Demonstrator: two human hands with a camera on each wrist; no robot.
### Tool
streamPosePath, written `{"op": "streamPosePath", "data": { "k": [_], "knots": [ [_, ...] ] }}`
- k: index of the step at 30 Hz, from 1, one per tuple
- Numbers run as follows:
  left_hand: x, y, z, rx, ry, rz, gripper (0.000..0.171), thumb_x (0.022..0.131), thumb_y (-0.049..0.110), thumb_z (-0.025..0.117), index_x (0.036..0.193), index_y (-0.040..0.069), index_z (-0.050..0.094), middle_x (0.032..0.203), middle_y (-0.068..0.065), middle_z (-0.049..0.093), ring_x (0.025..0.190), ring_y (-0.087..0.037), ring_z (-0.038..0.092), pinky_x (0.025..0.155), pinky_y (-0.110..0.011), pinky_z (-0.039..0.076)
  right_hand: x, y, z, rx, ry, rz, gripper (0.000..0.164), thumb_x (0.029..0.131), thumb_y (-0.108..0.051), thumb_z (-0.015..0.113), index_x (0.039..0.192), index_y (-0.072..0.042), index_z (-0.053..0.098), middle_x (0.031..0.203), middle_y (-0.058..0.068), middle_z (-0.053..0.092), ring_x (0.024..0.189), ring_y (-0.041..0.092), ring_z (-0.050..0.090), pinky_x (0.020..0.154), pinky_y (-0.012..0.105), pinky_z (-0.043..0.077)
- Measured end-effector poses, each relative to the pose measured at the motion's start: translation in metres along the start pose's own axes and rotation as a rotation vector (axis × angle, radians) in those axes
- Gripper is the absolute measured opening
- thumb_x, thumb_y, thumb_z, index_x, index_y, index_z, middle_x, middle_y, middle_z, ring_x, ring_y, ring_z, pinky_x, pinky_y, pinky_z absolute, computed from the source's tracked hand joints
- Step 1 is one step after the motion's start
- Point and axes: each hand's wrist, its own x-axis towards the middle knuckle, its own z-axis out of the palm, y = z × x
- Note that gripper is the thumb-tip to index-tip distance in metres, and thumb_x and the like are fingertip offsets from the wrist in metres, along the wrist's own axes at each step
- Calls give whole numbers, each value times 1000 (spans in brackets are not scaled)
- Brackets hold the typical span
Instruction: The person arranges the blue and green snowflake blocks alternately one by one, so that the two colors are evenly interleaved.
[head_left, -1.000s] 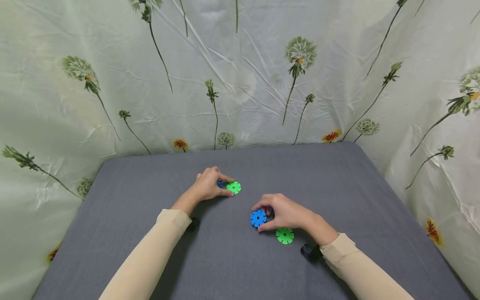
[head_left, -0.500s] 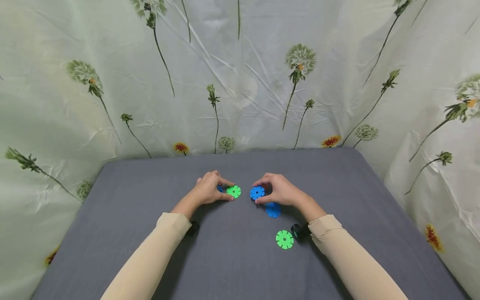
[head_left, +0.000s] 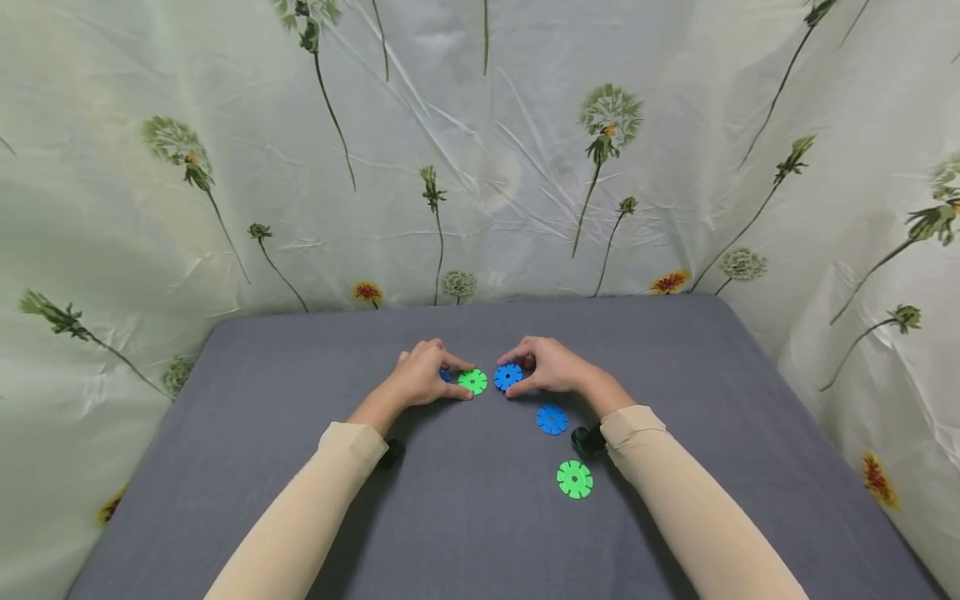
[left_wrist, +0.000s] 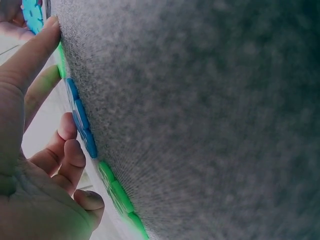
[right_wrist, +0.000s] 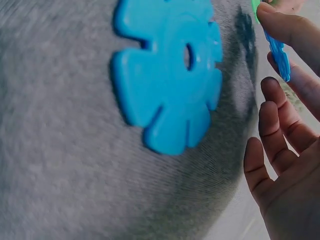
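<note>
Placement, seemingly: your left hand (head_left: 422, 373) is pinching green disc (head_left: 473, 385), right hand (head_left: 558, 367) blue disc (head_left: 508, 379) beside it, likely needing lowering.

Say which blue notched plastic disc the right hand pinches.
The middle blue notched plastic disc is in the right hand; the rightmost blue disc lies untouched, the leftmost blue disc beside the left hand.

Leftmost blue disc (head_left: 446, 375) part-hidden; sleeves (head_left: 296, 508) cropped
</note>
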Motion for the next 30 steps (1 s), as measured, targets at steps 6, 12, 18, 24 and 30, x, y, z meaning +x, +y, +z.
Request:
{"op": "streamPosePath", "data": {
  "k": [6, 12, 18, 24, 30],
  "knots": [
    [1, 3, 1, 0, 1, -3, 49, 84, 53, 90, 130, 40, 79, 120, -2, 63, 106, -21, 53, 81, -40, 29, 0, 3, 2, 5, -15, 20, 51, 87, -32, 91, 135, -19, 77, 117, 6, 66, 102, 19, 55, 92, 36, 48],
    [1, 3, 0, 11, -5, 10, 50, 85, 54, 89, 131, 40, 78, 122, -3, 64, 107, -22, 53, 81, -40, 30, 0, 4, 3, 9, -14, 38, 51, 88, -32, 91, 136, -21, 77, 123, 6, 67, 106, 20, 57, 95, 39, 49],
    [-2, 0, -2, 11, 7, 7, 50, 84, 53, 90, 131, 38, 79, 116, -2, 63, 102, -21, 52, 81, -41, 30, 3, 5, 5, 9, -24, 9, 50, 89, -33, 90, 136, -24, 77, 126, 6, 66, 109, 20, 57, 100, 42, 48],
    [-3, 1, -1, 13, 1, 8, 51, 84, 54, 90, 131, 39, 78, 114, -1, 62, 101, -20, 51, 80, -40, 30, 2, 6, 7, 19, -27, 10, 48, 90, -33, 90, 135, -24, 77, 124, 5, 66, 107, 18, 56, 99, 40, 47],
    [-3, 2, -1, 20, -4, 9, 51, 85, 54, 89, 132, 39, 78, 115, -2, 62, 100, -20, 51, 80, -40, 29, 2, 8, 9, 34, -15, 23, 48, 89, -31, 91, 135, -25, 78, 124, 4, 65, 106, 17, 55, 98, 39, 46]
  ]
}}
